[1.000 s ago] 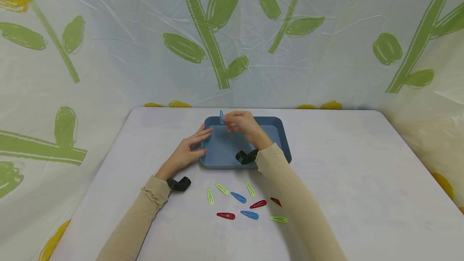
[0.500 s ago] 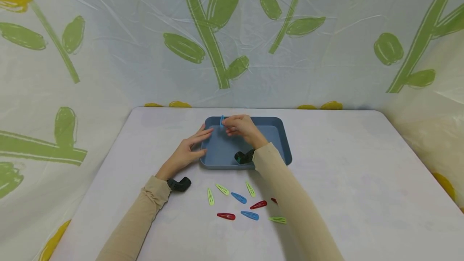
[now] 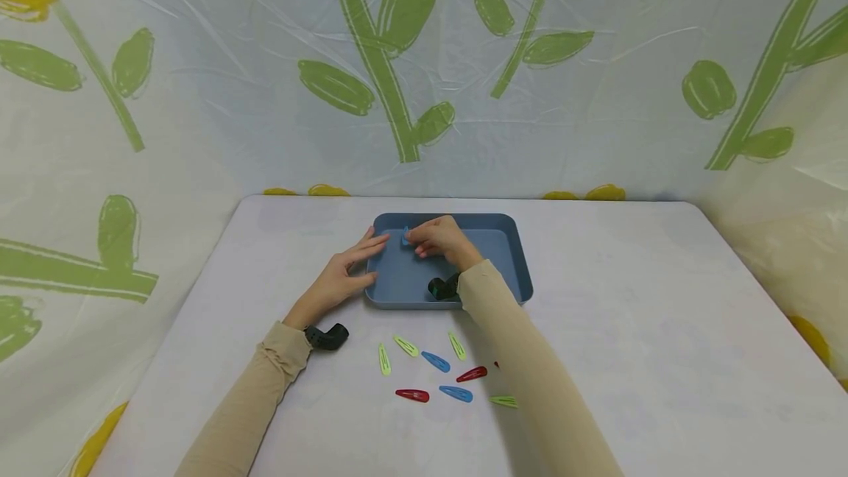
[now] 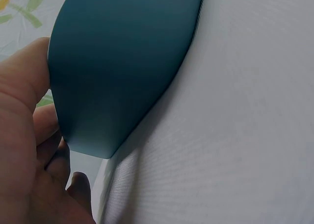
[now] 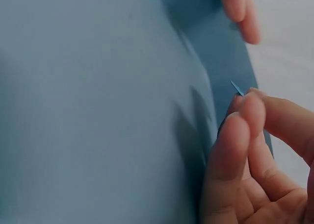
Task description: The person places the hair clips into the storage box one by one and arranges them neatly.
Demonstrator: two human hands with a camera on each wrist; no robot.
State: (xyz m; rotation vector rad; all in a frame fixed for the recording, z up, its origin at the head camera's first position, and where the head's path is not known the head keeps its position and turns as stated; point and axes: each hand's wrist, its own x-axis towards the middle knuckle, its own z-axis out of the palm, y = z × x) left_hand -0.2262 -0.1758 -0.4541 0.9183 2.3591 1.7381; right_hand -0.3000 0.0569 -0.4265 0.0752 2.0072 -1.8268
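My right hand point(image 3: 442, 238) pinches a blue snap hair clip point(image 3: 405, 236) between thumb and fingertips, low over the far left part of a blue-grey tray point(image 3: 404, 285). In the right wrist view only a thin pointed end of the hair clip point(image 5: 237, 88) shows past the fingertips. With fingers mostly straight, my left hand point(image 3: 341, 278) rests against the tray's left side. The left wrist view shows its thumb at the rim of the tray point(image 4: 117, 72) and the other fingers beside the outer wall.
On the white table point(image 3: 629, 330), in front of the tray, lie several more hair clips: lime green point(image 3: 406, 346), blue point(image 3: 456, 393) and red point(image 3: 413, 394). My right sleeve point(image 3: 530, 359) partly covers a red one and a green one. A flower-patterned sheet point(image 3: 252, 94) hangs behind the table.
My right hand has lowered the blue hair clip from above the tray's far rim toward the tray floor, coming slightly nearer. The left hand has stayed in place.
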